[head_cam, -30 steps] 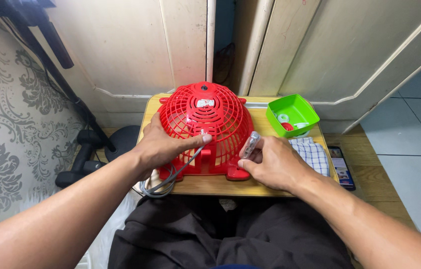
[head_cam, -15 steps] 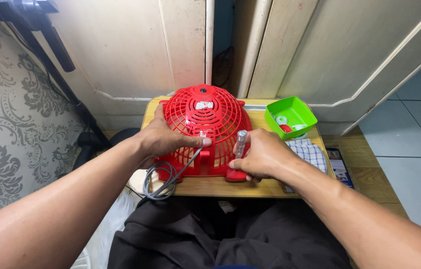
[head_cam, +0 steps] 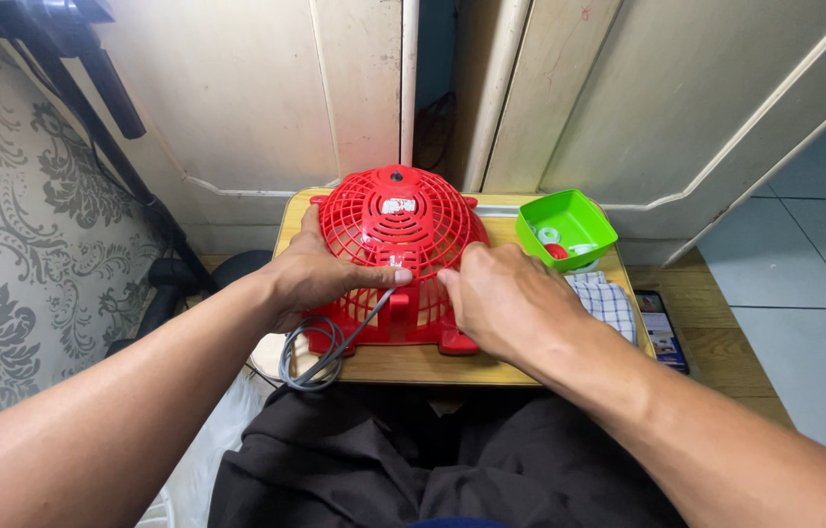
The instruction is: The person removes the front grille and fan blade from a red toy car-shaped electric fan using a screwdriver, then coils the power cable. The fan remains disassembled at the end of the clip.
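The domed fan grille (head_cam: 401,230) is bright red all over, with a small pale patch near its top. A grey cord (head_cam: 320,347) loops out from under it. The surface (head_cam: 413,364) is light yellowish wood. The small square tray (head_cam: 566,227) is vivid green and holds white and red bits. A cloth (head_cam: 608,303) beside it is white with a blue check. The wall covering (head_cam: 12,244) is grey with a darker floral scroll pattern. The cupboard doors (head_cam: 266,88) are cream, the floor tiles (head_cam: 814,293) pale grey, and the trousers (head_cam: 433,460) dark.

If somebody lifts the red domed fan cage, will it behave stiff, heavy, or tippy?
The red fan cage is thin open plastic grid, so probably light and slightly flexible. Its wide flat base suggests it sits stable. The grey cord hanging from it would likely drag along.
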